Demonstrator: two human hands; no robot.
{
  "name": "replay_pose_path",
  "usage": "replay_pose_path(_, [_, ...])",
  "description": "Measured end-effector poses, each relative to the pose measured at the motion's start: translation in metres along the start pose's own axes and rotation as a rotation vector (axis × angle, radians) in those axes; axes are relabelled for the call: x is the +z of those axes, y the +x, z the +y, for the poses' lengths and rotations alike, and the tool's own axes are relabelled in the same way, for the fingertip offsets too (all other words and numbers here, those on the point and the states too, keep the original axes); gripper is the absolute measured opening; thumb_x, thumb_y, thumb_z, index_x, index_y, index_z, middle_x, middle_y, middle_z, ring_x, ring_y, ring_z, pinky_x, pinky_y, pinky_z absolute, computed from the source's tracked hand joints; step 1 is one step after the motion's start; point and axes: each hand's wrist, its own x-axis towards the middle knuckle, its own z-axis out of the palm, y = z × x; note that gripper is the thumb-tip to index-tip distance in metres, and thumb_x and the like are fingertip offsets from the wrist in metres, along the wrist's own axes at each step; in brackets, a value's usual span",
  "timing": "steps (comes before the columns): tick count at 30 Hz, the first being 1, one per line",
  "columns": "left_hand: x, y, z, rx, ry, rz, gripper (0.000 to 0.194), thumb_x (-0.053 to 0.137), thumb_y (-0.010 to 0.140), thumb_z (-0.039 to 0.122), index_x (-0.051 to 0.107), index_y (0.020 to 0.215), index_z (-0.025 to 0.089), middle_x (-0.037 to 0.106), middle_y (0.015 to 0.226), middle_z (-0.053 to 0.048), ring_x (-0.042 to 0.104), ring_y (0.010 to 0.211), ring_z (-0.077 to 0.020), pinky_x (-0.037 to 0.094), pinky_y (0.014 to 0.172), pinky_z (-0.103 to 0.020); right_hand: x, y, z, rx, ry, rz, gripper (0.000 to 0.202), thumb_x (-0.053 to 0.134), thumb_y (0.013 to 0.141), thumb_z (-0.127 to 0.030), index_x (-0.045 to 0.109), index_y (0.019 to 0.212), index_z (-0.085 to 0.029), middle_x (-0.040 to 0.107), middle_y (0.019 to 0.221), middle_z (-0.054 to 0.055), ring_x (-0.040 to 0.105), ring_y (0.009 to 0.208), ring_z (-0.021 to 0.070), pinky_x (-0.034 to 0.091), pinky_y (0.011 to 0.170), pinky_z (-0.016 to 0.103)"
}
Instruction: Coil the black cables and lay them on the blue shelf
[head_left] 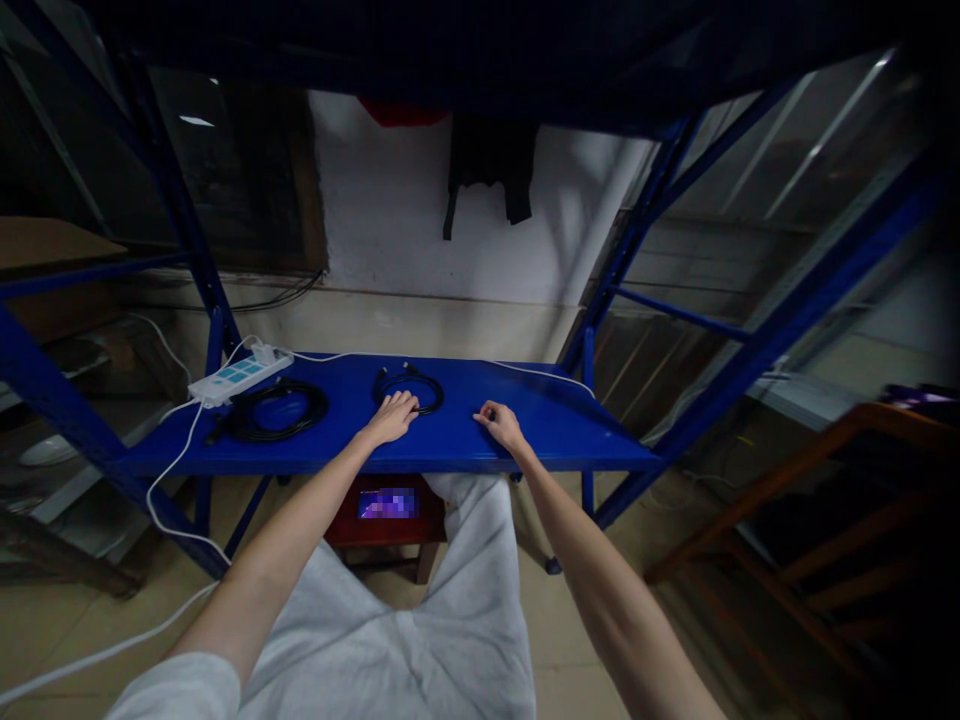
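Note:
A small black cable (431, 392) lies in a loose ring on the blue tabletop (517, 395), its two plug ends pointing toward the wall. My left hand (394, 415) rests over the near left part of that ring, fingers bent and closed on the cable. To the right of it, apart from the ring, my right hand (500, 423) is curled with thumb and forefinger close together; whether something small sits in it is hidden. Further left on the same surface is a thicker coil of black cable (315, 408).
A white power strip (240, 375) stands at the table's left end, its white cord (176, 460) hanging to the floor. Blue frame posts (611, 270) rise on both sides. Below, a phone with a lit screen (386, 503) lies on a reddish stool (349, 530). A wooden chair (787, 500) is at right.

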Motion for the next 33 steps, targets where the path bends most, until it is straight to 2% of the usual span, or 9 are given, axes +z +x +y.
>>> replay_pose_path(5, [-0.002, -0.004, 0.007, 0.041, -0.005, 0.042, 0.027, 0.034, 0.106, 0.028, 0.056, 0.117, 0.02, 0.066, 0.118, -0.012, 0.058, 0.111, -0.0263, 0.04, 0.095, -0.039, 0.006, 0.002, -0.002, -0.023, 0.091, 0.024, 0.025, 0.062, 0.083, -0.046, 0.06, 0.077, -0.021, 0.064, 0.073, 0.001, 0.055, 0.069, 0.0166, 0.039, 0.064, 0.026])
replay_pose_path(8, [-0.002, -0.005, 0.008, 0.04, -0.027, 0.019, 0.028, 0.035, 0.106, 0.029, 0.056, 0.122, 0.021, 0.067, 0.124, -0.011, 0.06, 0.113, -0.0252, 0.04, 0.098, -0.039, 0.017, 0.004, -0.012, -0.013, 0.242, 0.036, 0.028, 0.062, 0.08, -0.049, 0.057, 0.076, -0.022, 0.06, 0.066, 0.001, 0.053, 0.064, 0.0166, 0.038, 0.061, 0.026])
replay_pose_path(12, [-0.001, -0.003, 0.005, 0.008, -0.041, 0.0, 0.028, 0.044, 0.103, 0.034, 0.057, 0.124, 0.021, 0.068, 0.125, -0.01, 0.061, 0.114, -0.0252, 0.042, 0.099, -0.039, 0.039, 0.004, -0.043, 0.009, 0.494, 0.057, 0.033, 0.062, 0.075, -0.054, 0.051, 0.073, -0.023, 0.055, 0.058, -0.001, 0.049, 0.055, 0.0147, 0.037, 0.056, 0.026])
replay_pose_path(16, [-0.001, -0.001, 0.004, -0.029, -0.037, -0.013, 0.023, 0.051, 0.098, 0.031, 0.061, 0.115, 0.02, 0.07, 0.118, -0.01, 0.063, 0.109, -0.0256, 0.043, 0.095, -0.038, 0.062, 0.0, -0.082, 0.004, 0.624, 0.025, 0.035, 0.06, 0.077, -0.056, 0.055, 0.082, -0.022, 0.057, 0.057, -0.002, 0.048, 0.051, 0.014, 0.038, 0.055, 0.026])
replay_pose_path(19, [0.001, 0.002, 0.003, -0.043, -0.031, -0.018, 0.019, 0.054, 0.095, 0.032, 0.064, 0.106, 0.02, 0.07, 0.113, -0.01, 0.063, 0.108, -0.0267, 0.044, 0.093, -0.039, 0.074, -0.003, -0.103, 0.036, 0.558, 0.134, 0.035, 0.052, 0.086, -0.05, 0.063, 0.1, -0.02, 0.059, 0.06, 0.0, 0.054, 0.056, 0.017, 0.043, 0.059, 0.027])
replay_pose_path(21, [0.003, 0.004, 0.001, -0.063, -0.055, -0.022, 0.017, 0.057, 0.093, 0.033, 0.066, 0.101, 0.02, 0.071, 0.11, -0.01, 0.064, 0.107, -0.0265, 0.045, 0.093, -0.038, 0.078, -0.005, -0.111, 0.065, 0.429, 0.184, 0.034, 0.048, 0.09, -0.044, 0.066, 0.105, -0.02, 0.064, 0.067, 0.002, 0.059, 0.063, 0.0192, 0.045, 0.064, 0.028])
replay_pose_path(25, [0.005, 0.008, -0.005, -0.089, -0.141, -0.022, 0.018, 0.059, 0.093, 0.035, 0.068, 0.099, 0.021, 0.072, 0.104, -0.006, 0.065, 0.104, -0.0246, 0.046, 0.093, -0.036, 0.078, -0.01, -0.114, 0.004, 0.223, 0.148, 0.031, 0.044, 0.093, -0.031, 0.067, 0.112, -0.023, 0.074, 0.092, 0.006, 0.066, 0.082, 0.0216, 0.049, 0.076, 0.03])
replay_pose_path(29, [0.005, 0.008, -0.008, -0.097, -0.207, -0.008, 0.018, 0.06, 0.092, 0.03, 0.069, 0.103, 0.021, 0.072, 0.11, -0.006, 0.066, 0.106, -0.0244, 0.047, 0.094, -0.036, 0.075, -0.015, -0.112, -0.027, 0.189, 0.135, 0.049, 0.039, 0.088, -0.016, 0.057, 0.133, -0.024, 0.074, 0.093, 0.005, 0.068, 0.086, 0.0228, 0.051, 0.078, 0.031])
replay_pose_path(33, [0.006, 0.009, -0.01, -0.1, -0.243, 0.001, 0.016, 0.061, 0.09, 0.023, 0.07, 0.102, 0.02, 0.073, 0.108, -0.006, 0.066, 0.104, -0.0237, 0.047, 0.093, -0.035, 0.073, -0.015, -0.113, -0.016, 0.179, 0.089, 0.052, 0.041, 0.081, -0.009, 0.062, 0.125, -0.025, 0.075, 0.101, 0.006, 0.069, 0.101, 0.0233, 0.052, 0.084, 0.031])
